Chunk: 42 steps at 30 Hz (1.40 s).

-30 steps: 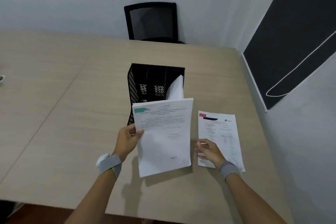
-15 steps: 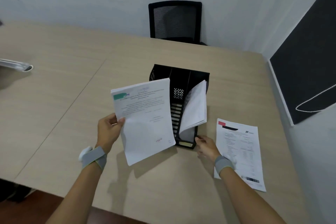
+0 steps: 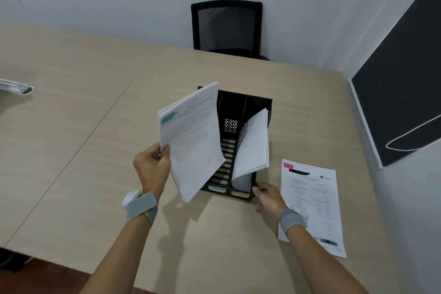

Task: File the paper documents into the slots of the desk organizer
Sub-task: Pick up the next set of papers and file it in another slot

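Left hand (image 3: 152,167) pinching papers (image 3: 191,141), organizer (image 3: 238,112) behind

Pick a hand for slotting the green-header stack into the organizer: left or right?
Left. The left hand already pinches the green-header stack, tilted above the desk organizer. The right hand rests at the organizer's front corner, steadying it.

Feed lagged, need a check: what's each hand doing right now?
Left hand: closed on the green-header document, held over the organizer.
Right hand: open, resting against the organizer's front corner, holding nothing.
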Motion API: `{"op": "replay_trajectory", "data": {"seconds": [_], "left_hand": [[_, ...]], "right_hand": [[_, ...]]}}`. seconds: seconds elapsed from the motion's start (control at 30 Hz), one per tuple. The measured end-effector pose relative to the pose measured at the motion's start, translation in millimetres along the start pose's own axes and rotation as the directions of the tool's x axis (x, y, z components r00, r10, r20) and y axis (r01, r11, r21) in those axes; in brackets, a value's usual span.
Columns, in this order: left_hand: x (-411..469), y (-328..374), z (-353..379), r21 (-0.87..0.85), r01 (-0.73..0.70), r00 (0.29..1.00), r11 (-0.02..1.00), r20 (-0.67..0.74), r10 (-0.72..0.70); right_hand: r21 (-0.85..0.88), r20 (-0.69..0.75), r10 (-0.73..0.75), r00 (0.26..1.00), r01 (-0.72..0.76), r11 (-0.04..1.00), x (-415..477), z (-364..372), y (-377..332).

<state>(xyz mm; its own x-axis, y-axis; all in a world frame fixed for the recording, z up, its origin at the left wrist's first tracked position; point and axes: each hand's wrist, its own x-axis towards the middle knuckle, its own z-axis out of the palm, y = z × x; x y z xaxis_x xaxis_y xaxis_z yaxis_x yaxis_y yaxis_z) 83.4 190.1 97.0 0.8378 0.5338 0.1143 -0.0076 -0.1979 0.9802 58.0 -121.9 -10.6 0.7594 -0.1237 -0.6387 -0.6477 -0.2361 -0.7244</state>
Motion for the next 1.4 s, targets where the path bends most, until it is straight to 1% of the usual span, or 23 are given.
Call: {"op": "replay_trajectory", "data": {"seconds": [0.23,0.5,0.8,0.87,1.0,1.07,1.13,1.23,1.3,1.4], "left_hand": [[-12,-5,-2,0.004,-0.016,1.0,1.0,0.013,0.016],[-17,6,34,-0.042,-0.001,1.0,0.999,-0.012,0.001],[-21,1,96,0.053,-0.011,0.992,0.999,-0.123,0.017],[-28,-2,107,0.026,0.029,0.99,0.999,-0.139,-0.025],[-48,-14,118,-0.053,0.195,0.967,0.979,-0.154,-0.201],[-57,-19,123,-0.074,0.239,0.959,0.968,-0.137,-0.247],[-63,-27,125,-0.077,0.268,0.957,0.96,-0.091,-0.274],[-62,-44,119,0.051,0.32,0.947,0.946,-0.01,-0.32],[-60,-51,111,0.148,0.305,0.943,0.941,0.088,-0.319],[-53,-57,102,0.256,0.222,0.928,0.941,0.24,-0.285]], "right_hand": [[0.044,0.009,0.018,1.0,-0.019,0.999,1,1,1],[0.001,0.014,-0.018,1.0,0.018,1.0,3,-1,2],[-0.047,0.022,-0.068,0.997,0.069,0.997,5,-5,3],[-0.039,0.024,-0.059,0.998,0.06,0.997,6,-5,4],[-0.014,0.036,-0.055,0.998,0.055,0.998,8,-5,4],[-0.009,0.041,-0.043,0.998,0.043,0.999,8,-5,5],[-0.007,0.043,-0.032,0.999,0.032,0.999,8,-5,5],[0.012,0.037,-0.022,0.999,0.022,1.0,7,-5,6],[0.026,0.033,-0.017,0.999,0.016,1.0,6,-5,6],[0.027,0.033,-0.018,0.999,0.017,0.999,5,-5,5]]}}
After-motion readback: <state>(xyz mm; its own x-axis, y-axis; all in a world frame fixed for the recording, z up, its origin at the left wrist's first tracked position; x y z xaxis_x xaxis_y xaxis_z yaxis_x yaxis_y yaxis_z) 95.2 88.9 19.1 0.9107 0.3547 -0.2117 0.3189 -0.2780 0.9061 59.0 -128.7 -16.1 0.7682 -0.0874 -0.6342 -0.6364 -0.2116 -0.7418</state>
